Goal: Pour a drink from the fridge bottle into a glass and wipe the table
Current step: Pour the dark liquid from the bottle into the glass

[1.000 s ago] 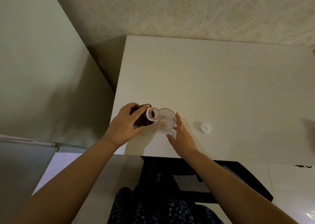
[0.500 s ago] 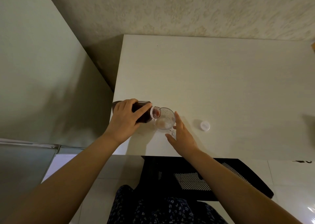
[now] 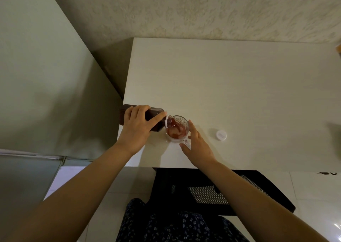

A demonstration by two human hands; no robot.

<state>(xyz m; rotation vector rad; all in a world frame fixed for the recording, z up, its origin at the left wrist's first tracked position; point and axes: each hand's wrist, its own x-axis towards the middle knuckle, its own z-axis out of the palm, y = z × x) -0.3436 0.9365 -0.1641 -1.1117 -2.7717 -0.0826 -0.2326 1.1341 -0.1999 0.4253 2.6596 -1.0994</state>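
My left hand (image 3: 137, 129) grips a dark square bottle (image 3: 155, 113), tipped nearly flat with its open mouth over a clear glass mug (image 3: 178, 129). Reddish drink runs from the bottle and pools in the mug. The mug stands near the front left corner of the white table (image 3: 239, 87). My right hand (image 3: 197, 146) rests against the mug's right side at its handle, thumb and fingers around it. The bottle's white cap (image 3: 221, 135) lies on the table to the right of the mug.
A black mesh chair (image 3: 221, 192) sits under the table's front edge, by my patterned clothing. A pale cabinet wall stands to the left, patterned wallpaper behind the table. A dark shadow falls on the table's far right edge.
My left hand has tilted the bottle further down, from raised to nearly level. Red drink now flows into the mug, which held none before. My right hand stays at the mug.
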